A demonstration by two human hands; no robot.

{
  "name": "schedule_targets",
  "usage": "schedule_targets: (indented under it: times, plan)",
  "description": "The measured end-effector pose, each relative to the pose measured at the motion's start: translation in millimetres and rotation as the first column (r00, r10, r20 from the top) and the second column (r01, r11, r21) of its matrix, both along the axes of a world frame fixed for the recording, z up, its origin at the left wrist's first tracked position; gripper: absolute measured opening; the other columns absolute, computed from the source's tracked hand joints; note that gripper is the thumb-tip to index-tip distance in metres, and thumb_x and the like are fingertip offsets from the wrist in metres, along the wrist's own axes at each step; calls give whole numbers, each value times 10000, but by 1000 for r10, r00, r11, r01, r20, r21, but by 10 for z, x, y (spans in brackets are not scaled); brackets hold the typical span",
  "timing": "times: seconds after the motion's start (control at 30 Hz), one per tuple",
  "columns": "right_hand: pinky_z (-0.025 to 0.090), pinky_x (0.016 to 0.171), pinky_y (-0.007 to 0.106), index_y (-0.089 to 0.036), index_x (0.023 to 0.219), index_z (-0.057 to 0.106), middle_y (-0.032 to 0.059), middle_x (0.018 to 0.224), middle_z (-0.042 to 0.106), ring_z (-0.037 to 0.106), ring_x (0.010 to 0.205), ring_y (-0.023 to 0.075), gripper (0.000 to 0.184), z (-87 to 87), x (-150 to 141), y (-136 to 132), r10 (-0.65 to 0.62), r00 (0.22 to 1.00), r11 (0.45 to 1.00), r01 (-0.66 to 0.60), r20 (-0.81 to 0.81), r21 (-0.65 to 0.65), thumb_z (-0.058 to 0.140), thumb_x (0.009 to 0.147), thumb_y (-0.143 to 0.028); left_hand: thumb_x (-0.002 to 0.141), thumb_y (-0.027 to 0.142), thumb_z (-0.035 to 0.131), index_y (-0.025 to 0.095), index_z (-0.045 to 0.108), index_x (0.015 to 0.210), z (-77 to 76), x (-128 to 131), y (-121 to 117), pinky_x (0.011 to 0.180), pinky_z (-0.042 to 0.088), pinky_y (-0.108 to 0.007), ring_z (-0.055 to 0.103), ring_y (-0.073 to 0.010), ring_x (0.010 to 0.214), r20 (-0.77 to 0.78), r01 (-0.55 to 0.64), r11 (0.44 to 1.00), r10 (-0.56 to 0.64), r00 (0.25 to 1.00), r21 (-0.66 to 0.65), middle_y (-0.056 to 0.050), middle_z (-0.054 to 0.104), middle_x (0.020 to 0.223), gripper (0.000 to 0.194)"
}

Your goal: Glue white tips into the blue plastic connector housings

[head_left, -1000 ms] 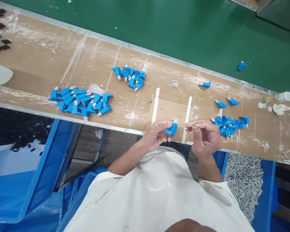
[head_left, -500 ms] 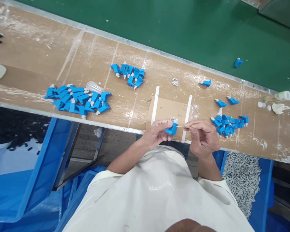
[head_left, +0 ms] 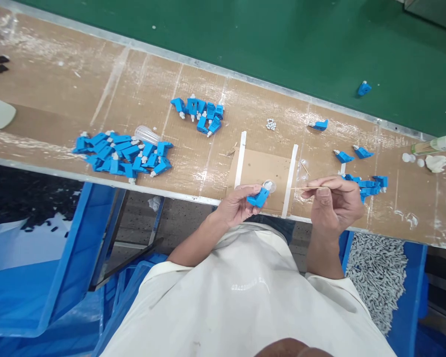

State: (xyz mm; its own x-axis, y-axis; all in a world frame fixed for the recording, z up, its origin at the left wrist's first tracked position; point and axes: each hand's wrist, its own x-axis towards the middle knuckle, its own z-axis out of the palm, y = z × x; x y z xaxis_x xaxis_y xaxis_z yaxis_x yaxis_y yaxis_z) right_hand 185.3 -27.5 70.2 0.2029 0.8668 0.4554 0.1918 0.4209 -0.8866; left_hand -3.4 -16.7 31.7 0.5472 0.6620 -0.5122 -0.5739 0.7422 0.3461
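My left hand (head_left: 238, 204) pinches a blue plastic part (head_left: 259, 197) with a whitish tip, over a taped-down piece of cardboard (head_left: 262, 166). Just beyond that tip lies a small clear round dish (head_left: 270, 185). To the right, my right hand (head_left: 336, 203) is closed on a toothpick (head_left: 299, 188), whose thin end points left towards the blue part without touching it. Partly behind the right hand is a pile of blue parts (head_left: 371, 186). Another toothpick (head_left: 305, 167) rests on the table just past the right-hand tape strip.
More blue parts lie in a large pile (head_left: 122, 153) and a smaller group (head_left: 200, 113) on the left. Tiny whitish pieces (head_left: 271, 124) sit beyond the cardboard. At far right is a toothpick container (head_left: 434, 145). Blue bins hold black pieces (head_left: 33, 193) and grey pieces (head_left: 375, 277) below the table's edge.
My right hand has drawn the toothpick away to the right, off the blue part. In my left hand the blue part has turned and shifted slightly left, uncovering more of the clear dish.
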Motion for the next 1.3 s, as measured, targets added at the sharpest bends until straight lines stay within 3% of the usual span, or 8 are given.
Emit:
schedule_targets:
  times: [0.2, 0.4, 0.5, 0.6, 0.73, 0.87, 1.07, 1.3]
  plan:
    - [583, 614, 317, -248, 922, 732, 45, 904, 690, 681, 853, 205, 41, -311, 103, 5, 25, 985, 995, -8, 169, -99, 729, 928, -288, 798, 188, 694, 94, 673, 765, -32, -54, 37, 338, 378, -114, 570, -75, 435, 1, 10, 992, -10, 1000, -123, -42, 654, 593, 102]
    - [584, 677, 330, -253, 960, 764, 58, 942, 699, 671, 853, 202, 133, -544, 127, 79, 118, 899, 969, -10, 423, -249, 672, 938, -347, 834, 118, 636, 105, 656, 818, -156, -126, 91, 364, 432, -117, 654, -100, 526, -53, -156, 962, 148, 988, -224, -42, 692, 687, 29]
    - [580, 660, 327, -238, 1055, 757, 60, 992, 703, 668, 788, 182, 204, -556, 230, 281, 105, 919, 952, 17, 380, -306, 657, 943, -375, 836, 112, 645, 115, 641, 827, -229, -169, 119, 386, 463, -122, 661, -101, 534, -23, -152, 964, 151, 988, -218, -31, 681, 693, 11]
    - [576, 668, 327, -214, 1021, 747, 53, 955, 730, 672, 751, 177, 221, -568, 311, 693, 114, 907, 933, 42, 405, -356, 644, 934, -389, 799, 127, 716, 125, 618, 830, -291, -195, 136, 404, 487, -134, 669, -108, 548, 42, -113, 979, 122, 992, -170, -15, 655, 693, 103]
    - [581, 763, 374, -198, 969, 739, 71, 923, 756, 676, 779, 205, 202, -647, 271, 1344, 196, 784, 938, 25, 588, -346, 648, 915, -371, 720, 173, 802, 126, 621, 854, -347, -189, 146, 432, 514, -154, 668, -112, 562, 80, -100, 988, 110, 991, -121, -19, 660, 728, 230]
    - [552, 862, 436, -211, 949, 742, 95, 919, 729, 666, 859, 248, 180, -758, 206, 1735, 238, 652, 964, -71, 720, -255, 589, 966, -304, 644, 217, 862, 118, 641, 840, -372, -163, 141, 434, 494, -155, 660, -115, 587, 84, -125, 988, 133, 988, -90, -30, 661, 731, 312]
    - [516, 831, 411, -218, 929, 744, 84, 886, 675, 630, 848, 250, 197, -727, 238, 1912, 321, 503, 947, -159, 803, -279, 554, 978, -232, 680, 291, 861, 121, 651, 811, -400, -156, 131, 457, 484, -174, 596, -96, 533, 78, -77, 997, 78, 994, -23, -29, 646, 684, 300]
    - [465, 861, 415, -135, 910, 681, 176, 998, 690, 616, 927, 292, 170, -447, 120, 1938, 505, 128, 863, -70, 854, -500, 514, 904, -106, 673, 225, 837, 133, 658, 866, -381, -184, 103, 457, 516, -170, 685, -137, 634, 61, -100, 991, 106, 993, -87, -33, 689, 744, 279]
